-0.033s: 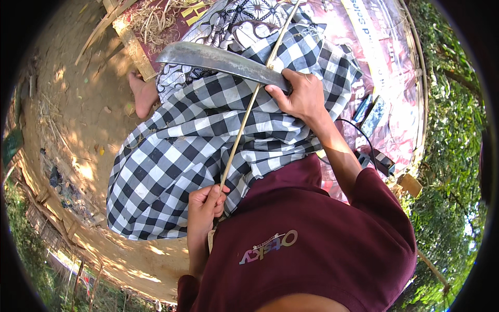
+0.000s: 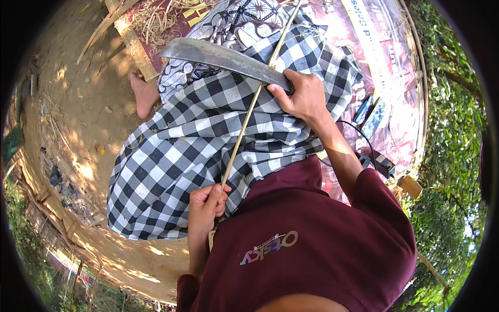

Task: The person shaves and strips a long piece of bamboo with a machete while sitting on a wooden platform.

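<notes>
On the left, bare sandy ground [image 2: 78, 119] is lying in dappled sun, with a bare foot [image 2: 144, 93] resting on it beside a black-and-white checked cloth [image 2: 176, 161] that is covering the person's lap. The left hand [image 2: 205, 205] is pinching the near end of a thin bamboo strip [image 2: 244, 127] just above the maroon shirt [image 2: 306, 244], the strip running up and away across the cloth. Farther right, the right hand [image 2: 304, 96] is gripping the handle of a broad curved blade [image 2: 218, 56], whose edge is lying across the strip, while dark phones [image 2: 371, 117] are lying on the printed mat [image 2: 384, 62] beyond.
</notes>
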Motion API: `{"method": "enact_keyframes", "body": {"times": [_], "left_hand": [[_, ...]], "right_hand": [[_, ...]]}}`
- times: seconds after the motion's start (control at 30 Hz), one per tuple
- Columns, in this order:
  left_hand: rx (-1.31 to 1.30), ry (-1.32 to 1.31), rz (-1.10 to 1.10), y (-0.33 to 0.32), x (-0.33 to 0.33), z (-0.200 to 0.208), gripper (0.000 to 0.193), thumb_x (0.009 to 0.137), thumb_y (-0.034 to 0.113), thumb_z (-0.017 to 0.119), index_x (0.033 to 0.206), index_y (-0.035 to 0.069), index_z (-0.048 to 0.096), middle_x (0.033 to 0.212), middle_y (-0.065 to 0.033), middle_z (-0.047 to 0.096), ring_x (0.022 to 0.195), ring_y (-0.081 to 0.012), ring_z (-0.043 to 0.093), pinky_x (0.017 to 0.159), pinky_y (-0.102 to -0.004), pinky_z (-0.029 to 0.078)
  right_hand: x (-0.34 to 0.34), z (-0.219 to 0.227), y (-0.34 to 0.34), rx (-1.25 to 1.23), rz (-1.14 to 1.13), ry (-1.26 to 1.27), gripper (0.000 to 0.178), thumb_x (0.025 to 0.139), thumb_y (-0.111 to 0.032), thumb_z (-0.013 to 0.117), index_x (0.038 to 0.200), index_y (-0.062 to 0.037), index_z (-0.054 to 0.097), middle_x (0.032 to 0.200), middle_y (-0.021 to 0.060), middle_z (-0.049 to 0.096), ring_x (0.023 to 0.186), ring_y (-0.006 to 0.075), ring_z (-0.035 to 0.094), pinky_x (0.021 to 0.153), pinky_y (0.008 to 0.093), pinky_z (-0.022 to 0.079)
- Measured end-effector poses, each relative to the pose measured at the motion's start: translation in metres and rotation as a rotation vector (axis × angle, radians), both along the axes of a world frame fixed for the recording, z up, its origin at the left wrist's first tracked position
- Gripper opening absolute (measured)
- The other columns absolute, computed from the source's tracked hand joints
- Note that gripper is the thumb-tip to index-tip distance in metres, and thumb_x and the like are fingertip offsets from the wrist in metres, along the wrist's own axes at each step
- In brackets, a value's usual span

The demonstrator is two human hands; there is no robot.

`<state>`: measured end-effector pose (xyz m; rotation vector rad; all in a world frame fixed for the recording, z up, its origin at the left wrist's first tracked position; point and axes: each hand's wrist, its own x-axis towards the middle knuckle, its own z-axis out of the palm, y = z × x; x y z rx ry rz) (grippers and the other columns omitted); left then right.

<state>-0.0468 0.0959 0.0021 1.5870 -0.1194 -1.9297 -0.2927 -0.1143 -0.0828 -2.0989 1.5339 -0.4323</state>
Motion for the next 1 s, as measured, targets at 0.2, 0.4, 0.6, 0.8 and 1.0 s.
{"method": "enact_keyframes", "body": {"times": [0.2,0.4,0.6,0.8,1.0], "left_hand": [[-0.123,-0.019,0.001,-0.048,-0.031,-0.022,0.023,0.098,0.014,0.054,0.098,-0.007,0.063,0.064,0.0024,0.047,0.046,0.0007,0.032,0.04,-0.018,0.023],[-0.268,-0.203,-0.011,-0.106,-0.065,-0.049,0.02,0.097,0.011,0.055,0.091,-0.005,0.065,0.063,0.0026,0.049,0.046,-0.0004,0.037,0.039,-0.0185,0.027],[-0.336,-0.049,0.063,-0.14,-0.093,-0.076,0.024,0.096,0.006,0.052,0.074,-0.002,0.056,0.06,0.002,0.046,0.043,-0.0024,0.034,0.038,-0.0216,0.023],[-0.317,-0.054,0.135,-0.15,-0.105,-0.078,0.029,0.097,0.007,0.053,0.069,-0.001,0.055,0.058,0.001,0.047,0.041,-0.0028,0.035,0.037,-0.0232,0.024],[-0.279,0.006,0.135,-0.142,-0.099,-0.073,0.027,0.097,0.014,0.056,0.076,-0.002,0.061,0.063,0.0019,0.049,0.044,-0.0013,0.035,0.038,-0.0208,0.023]], "right_hand": [[0.002,0.014,0.005,-0.075,0.184,0.024,0.053,0.078,-0.057,0.066,0.071,-0.0049,0.059,0.055,0.0085,0.054,0.05,0.0283,0.059,0.047,0.0371,0.043],[0.008,0.014,0.008,-0.089,0.227,0.02,0.057,0.076,-0.059,0.067,0.069,-0.004,0.058,0.056,0.0074,0.053,0.049,0.0267,0.059,0.046,0.037,0.042],[0.006,0.011,0.005,-0.139,0.189,0.013,0.061,0.078,-0.064,0.063,0.066,-0.0047,0.057,0.056,0.0082,0.057,0.048,0.0272,0.061,0.045,0.0367,0.047],[0.004,0.003,0.004,-0.082,0.125,0.073,0.057,0.078,-0.061,0.063,0.067,-0.0052,0.057,0.055,0.0093,0.056,0.048,0.0282,0.06,0.045,0.0373,0.043],[0.005,-0.001,0.008,-0.104,0.081,0.095,0.057,0.076,-0.062,0.064,0.068,-0.0064,0.059,0.056,0.0092,0.058,0.048,0.0275,0.06,0.043,0.0374,0.043]]}}
